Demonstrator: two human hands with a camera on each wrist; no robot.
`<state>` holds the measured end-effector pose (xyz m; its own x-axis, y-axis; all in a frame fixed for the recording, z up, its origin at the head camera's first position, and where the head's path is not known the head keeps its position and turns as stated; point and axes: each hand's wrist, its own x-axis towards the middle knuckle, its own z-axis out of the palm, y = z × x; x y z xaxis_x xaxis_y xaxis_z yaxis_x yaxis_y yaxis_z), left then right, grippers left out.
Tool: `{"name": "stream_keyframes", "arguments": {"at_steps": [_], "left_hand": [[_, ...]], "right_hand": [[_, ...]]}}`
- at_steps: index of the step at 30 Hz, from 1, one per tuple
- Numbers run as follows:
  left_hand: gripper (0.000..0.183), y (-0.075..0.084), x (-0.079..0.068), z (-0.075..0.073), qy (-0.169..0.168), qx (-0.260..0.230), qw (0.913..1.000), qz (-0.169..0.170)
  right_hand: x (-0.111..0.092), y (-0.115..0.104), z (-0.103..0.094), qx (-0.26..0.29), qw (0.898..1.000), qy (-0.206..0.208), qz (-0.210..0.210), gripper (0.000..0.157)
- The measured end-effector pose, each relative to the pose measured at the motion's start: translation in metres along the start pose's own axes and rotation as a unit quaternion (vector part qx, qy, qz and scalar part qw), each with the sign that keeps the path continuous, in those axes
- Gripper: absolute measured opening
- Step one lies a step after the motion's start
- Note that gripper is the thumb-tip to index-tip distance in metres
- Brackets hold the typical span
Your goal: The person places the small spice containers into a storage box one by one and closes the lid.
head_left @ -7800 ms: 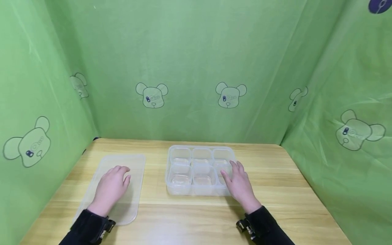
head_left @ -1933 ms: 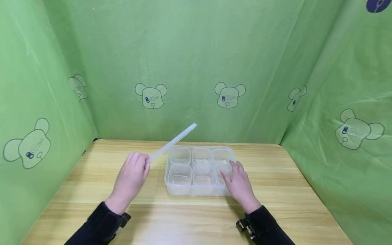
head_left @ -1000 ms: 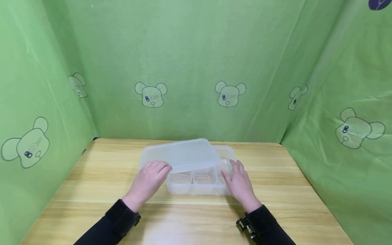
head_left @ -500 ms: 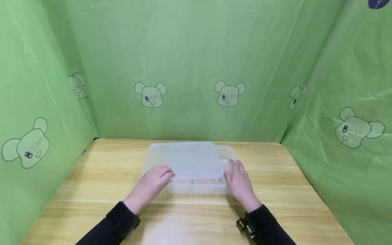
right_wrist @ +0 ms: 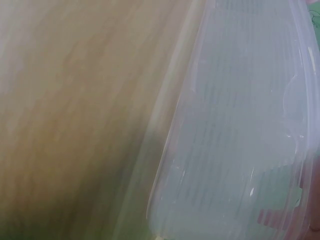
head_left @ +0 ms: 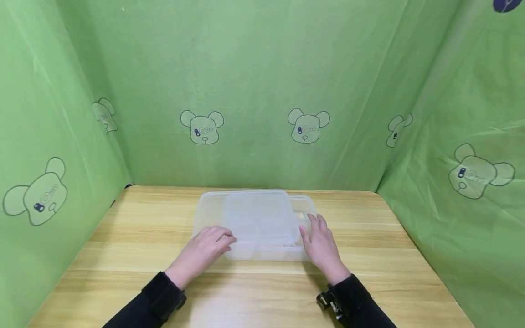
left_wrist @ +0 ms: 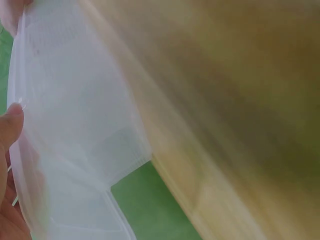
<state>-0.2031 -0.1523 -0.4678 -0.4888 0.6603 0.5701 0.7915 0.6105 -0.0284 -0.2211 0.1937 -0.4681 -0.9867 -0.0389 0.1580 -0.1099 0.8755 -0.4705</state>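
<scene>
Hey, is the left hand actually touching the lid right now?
Touching: the left hand is on the lid. The left wrist view shows it best, with the thumb lying against the plastic rim, no gap between.

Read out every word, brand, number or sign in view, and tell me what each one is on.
Pale, round-eared cartoon heads on the green fabric backdrop: small lettering, too blurred to read.
Dark purple round mark, top right: cut off by the picture edge, nothing readable.
Translucent rectangular plastic lid and clear plastic box: no legible text.
</scene>
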Motion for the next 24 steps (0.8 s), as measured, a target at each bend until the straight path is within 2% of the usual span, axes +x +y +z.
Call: {"name": "stream_keyframes", "arguments": {"at_steps": [5, 12, 24], "left_hand": [[0.034, 0.002, -0.003, 0.001, -0.006, 0.004, 1.0, -0.003], [0.029, 0.002, -0.002, -0.004, 0.006, -0.006, 0.9999, -0.01], [0.024, -0.004, -0.005, -0.009, 0.022, -0.02, 0.997, -0.071]], "right_hand": [[0.0, 0.0, 0.0, -0.002, 1.0, 0.0, 0.0, 0.063], [-0.001, -0.001, -0.001, 0.0, 1.0, 0.0, -0.001, 0.063], [0.0, 0.0, -0.001, -0.002, 1.0, -0.004, -0.009, 0.062]]}}
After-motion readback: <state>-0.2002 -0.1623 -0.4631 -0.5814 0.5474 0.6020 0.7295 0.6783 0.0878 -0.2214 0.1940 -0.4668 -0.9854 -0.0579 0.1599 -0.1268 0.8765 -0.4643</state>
